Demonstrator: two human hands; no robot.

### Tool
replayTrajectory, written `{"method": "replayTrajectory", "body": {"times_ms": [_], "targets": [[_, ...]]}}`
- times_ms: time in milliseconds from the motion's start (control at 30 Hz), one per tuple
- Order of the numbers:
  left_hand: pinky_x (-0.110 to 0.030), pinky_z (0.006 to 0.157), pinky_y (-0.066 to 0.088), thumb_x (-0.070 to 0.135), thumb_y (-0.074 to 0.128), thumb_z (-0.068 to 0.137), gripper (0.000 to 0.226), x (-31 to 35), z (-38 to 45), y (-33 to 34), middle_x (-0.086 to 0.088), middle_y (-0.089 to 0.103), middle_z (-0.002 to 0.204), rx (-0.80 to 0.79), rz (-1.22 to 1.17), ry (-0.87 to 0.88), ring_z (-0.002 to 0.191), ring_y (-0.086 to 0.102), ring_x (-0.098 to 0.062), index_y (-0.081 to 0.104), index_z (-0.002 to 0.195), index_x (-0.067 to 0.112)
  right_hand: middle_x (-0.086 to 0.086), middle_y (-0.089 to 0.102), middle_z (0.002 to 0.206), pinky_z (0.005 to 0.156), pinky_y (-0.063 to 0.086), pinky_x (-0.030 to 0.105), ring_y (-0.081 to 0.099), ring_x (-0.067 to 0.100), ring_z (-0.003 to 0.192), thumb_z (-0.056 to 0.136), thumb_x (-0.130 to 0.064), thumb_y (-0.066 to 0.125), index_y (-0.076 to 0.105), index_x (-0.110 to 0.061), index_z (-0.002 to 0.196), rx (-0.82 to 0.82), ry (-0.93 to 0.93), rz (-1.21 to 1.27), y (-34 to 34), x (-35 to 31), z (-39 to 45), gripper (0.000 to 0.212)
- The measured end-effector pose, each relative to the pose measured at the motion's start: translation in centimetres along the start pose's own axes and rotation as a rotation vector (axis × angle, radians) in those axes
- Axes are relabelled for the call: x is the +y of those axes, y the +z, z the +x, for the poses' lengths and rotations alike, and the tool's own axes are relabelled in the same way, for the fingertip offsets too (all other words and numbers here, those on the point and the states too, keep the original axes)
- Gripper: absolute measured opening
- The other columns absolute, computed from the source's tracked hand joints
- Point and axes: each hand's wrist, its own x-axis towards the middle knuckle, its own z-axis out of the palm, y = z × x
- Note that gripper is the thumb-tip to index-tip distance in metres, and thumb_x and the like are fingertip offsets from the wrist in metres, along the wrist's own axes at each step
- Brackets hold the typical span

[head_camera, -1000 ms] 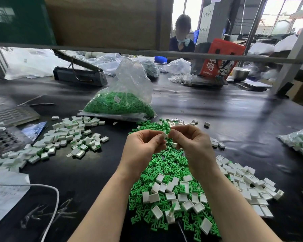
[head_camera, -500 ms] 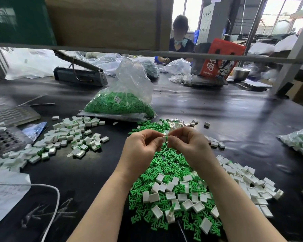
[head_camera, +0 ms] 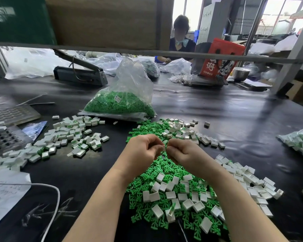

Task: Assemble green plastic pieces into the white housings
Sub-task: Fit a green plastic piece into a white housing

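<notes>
Black worktable [head_camera: 226,119] | left hand [head_camera: 142,151] and right hand [head_camera: 181,151] meet fingertip to fingertip, both pinching one small white housing [head_camera: 164,148] above the pile | green pieces [head_camera: 157,172] heaped beneath with loose white housings [head_camera: 171,191] | finished pile [head_camera: 68,137] left | bag of green pieces [head_camera: 122,102] behind

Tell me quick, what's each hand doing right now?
Left hand: fingers curled, pinching a small white piece at the fingertips.
Right hand: fingers curled, pinching the same small piece from the other side.
</notes>
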Motion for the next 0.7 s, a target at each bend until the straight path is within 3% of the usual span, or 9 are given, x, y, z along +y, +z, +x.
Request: {"method": "replayTrajectory", "body": {"times_ms": [167, 400, 567, 700], "targets": [[-0.041, 0.065, 0.054, 0.008, 0.065, 0.091, 0.022, 0.00, -0.11, -0.33, -0.004, 0.067, 0.067, -0.052, 0.021, 0.011, 0.061, 0.056, -0.012, 0.068, 0.076, 0.024, -0.011, 0.049, 0.056, 0.055, 0.037, 0.033, 0.042, 0.009, 0.053, 0.096, -0.017, 0.055, 0.054, -0.028, 0.065, -0.027, -0.036, -0.060, -0.35, 0.10, -0.10, 0.033], [-0.029, 0.056, 0.049, 0.010, 0.067, 0.089, 0.020, -0.24, -0.03, -0.31, 0.011, 0.061, 0.060, -0.057, 0.077, 0.058, 0.055, 0.053, -0.006, 0.068, 0.077, 0.025, -0.004, 0.055, 0.064, 0.056, 0.038, 0.028, 0.044, 0.007, 0.057, 0.096, -0.017, 0.056, 0.055, -0.027, 0.068, -0.038, -0.046, -0.115, -0.53, -0.11, -0.22, 0.029], [-0.035, 0.055, 0.049, 0.011, 0.068, 0.088, 0.016, -0.54, 0.02, -0.38, 0.007, 0.063, 0.061, -0.048, 0.081, 0.079, 0.057, 0.054, -0.012, 0.069, 0.077, 0.023, -0.005, 0.055, 0.065, 0.055, 0.036, 0.025, 0.044, 0.006, 0.057, 0.096, -0.017, 0.056, 0.056, -0.024, 0.071, -0.041, -0.054, -0.136, -0.67, -0.27, -0.29, 0.026], [-0.025, 0.049, 0.037, 0.013, 0.068, 0.088, 0.011, -0.62, -0.04, -0.30, 0.008, 0.059, 0.059, -0.057, 0.132, 0.097, 0.048, 0.043, -0.003, 0.070, 0.080, 0.021, -0.006, 0.055, 0.066, 0.053, 0.033, 0.020, 0.042, 0.002, 0.055, 0.096, -0.015, 0.056, 0.060, -0.015, 0.077, -0.058, -0.054, -0.160, -0.55, -0.17, -0.33, 0.020]]}}
